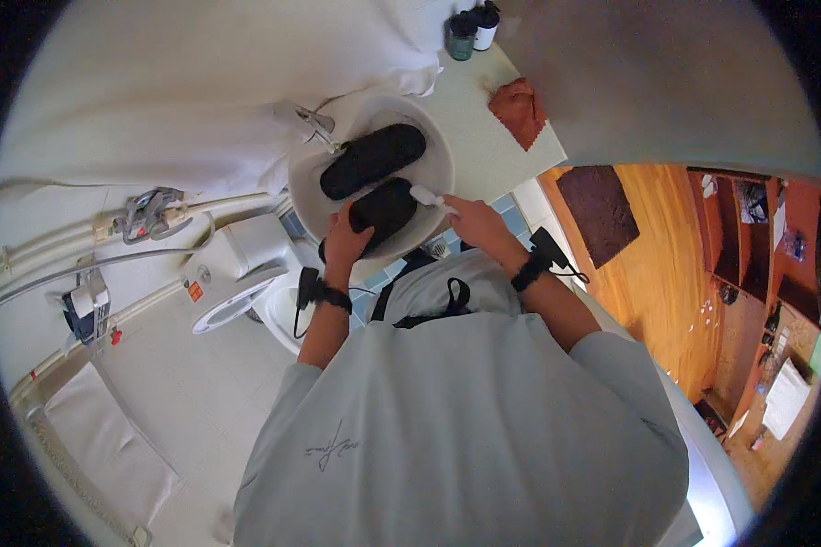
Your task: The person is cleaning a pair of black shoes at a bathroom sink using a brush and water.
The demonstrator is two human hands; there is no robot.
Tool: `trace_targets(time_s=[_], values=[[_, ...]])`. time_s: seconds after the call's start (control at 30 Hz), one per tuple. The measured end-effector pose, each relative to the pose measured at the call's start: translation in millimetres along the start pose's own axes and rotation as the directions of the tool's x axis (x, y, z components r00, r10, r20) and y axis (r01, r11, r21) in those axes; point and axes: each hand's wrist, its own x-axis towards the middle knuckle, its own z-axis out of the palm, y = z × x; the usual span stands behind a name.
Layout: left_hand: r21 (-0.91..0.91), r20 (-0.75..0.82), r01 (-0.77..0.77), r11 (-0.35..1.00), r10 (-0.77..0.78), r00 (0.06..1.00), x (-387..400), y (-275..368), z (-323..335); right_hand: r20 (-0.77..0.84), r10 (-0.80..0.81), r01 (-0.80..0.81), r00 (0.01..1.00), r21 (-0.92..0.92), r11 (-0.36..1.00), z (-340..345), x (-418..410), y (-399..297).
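Observation:
My left hand (345, 238) grips the lower end of a black slipper or shoe sole (387, 210) over the near side of a white washbasin (442, 154). A second, similar black piece (373, 161) lies beside it in the basin, close to the chrome faucet (323, 135). In my right hand (475, 220) is the handle of a small white brush (424, 195), its head at the right edge of the nearer black piece. The underside of the brush head is hidden. Each of my wrists bears a black strap with a small device.
A reddish-brown cloth (518, 111) lies on the counter (468, 126) right of the basin, with a green jar (461, 37) and a white bottle (486, 31) behind. A toilet (246, 249) stands at the left. A dark mat (598, 212) covers part of the wooden floor at right.

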Motion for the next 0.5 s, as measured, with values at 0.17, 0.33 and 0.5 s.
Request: trace_targets(time_s=[0.17, 0.33, 0.5], values=[[0.592, -0.132, 0.133, 0.795, -0.067, 0.989, -53.5, -19.1, -32.5, -0.112, 0.044, -0.047, 0.993, -0.025, 0.999, 3.7, 23.7, 20.6], [0.322, -0.151, 0.163, 0.932, -0.119, 0.981, -76.5, -58.5, -15.1, -0.021, 0.005, -0.007, 1.0, -0.126, 0.992, 1.3, 40.9, 16.6], [0.271, -0.219, 0.154, 0.95, -0.095, 0.971, -87.5, -30.0, -16.6, -0.076, -0.051, 0.038, 0.996, -0.163, 0.986, -7.6, 51.9, 17.6]])
